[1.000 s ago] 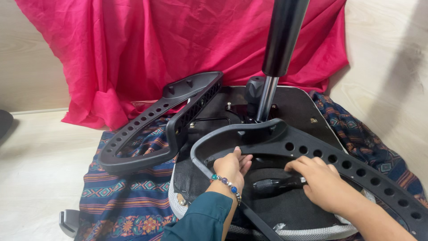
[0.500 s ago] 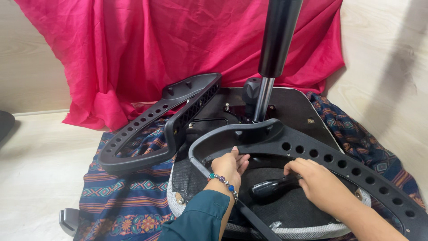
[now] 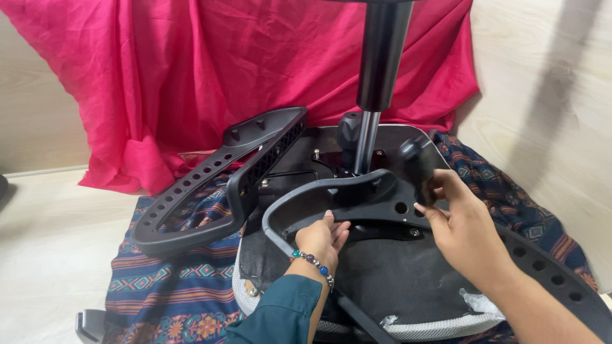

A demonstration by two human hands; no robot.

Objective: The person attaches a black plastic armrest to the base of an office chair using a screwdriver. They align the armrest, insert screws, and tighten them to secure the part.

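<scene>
Two bare hands work on an upturned black office chair: the left hand [image 3: 323, 237] presses open fingers against an armrest [image 3: 357, 194], the right hand [image 3: 460, 224] clamps a black knob [image 3: 417, 162] above it.

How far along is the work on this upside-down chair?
The gas post already stands on the seat underside. The left hand steadies one armrest there while the right hand holds a black tool beside it. The other armrest lies loose, unattached.

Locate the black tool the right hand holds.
In the head view, the black tool is right of centre, gripped by the right hand, beside the gas-lift column, above the armrest.
</scene>
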